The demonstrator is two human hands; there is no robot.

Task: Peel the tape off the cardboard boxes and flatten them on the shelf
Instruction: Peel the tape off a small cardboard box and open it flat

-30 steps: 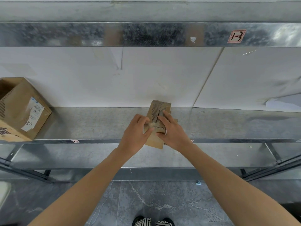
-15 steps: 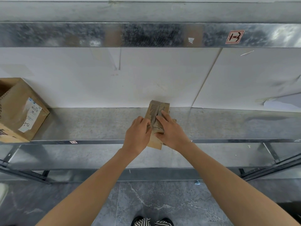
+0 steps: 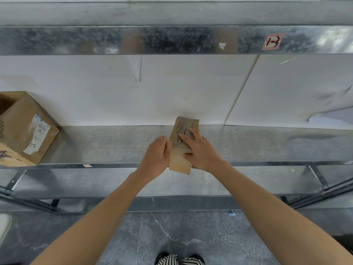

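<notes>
A small flattened cardboard box (image 3: 180, 163) with dark printed stripes lies on the metal shelf (image 3: 114, 146), its near end jutting over the front edge. My right hand (image 3: 200, 150) lies on top of it, fingers spread across the printed face and thumb tucked against the cardboard. My left hand (image 3: 156, 155) is at the box's left edge with its fingers curled toward that edge; the fingertips are hidden, so any tape there cannot be seen. A bigger open cardboard box (image 3: 24, 131) with a white shipping label stands at the shelf's far left.
White panels back the shelf. An upper shelf beam (image 3: 172, 40) runs overhead with a red-bordered label (image 3: 273, 42). A lower shelf level (image 3: 95, 182) and dark frame braces sit below. Grey stone floor and my striped shoes (image 3: 179, 260) are underneath.
Both hands and the small box shifted slightly; my left hand has drawn back a little from the box's left edge. The view drifted slightly.
</notes>
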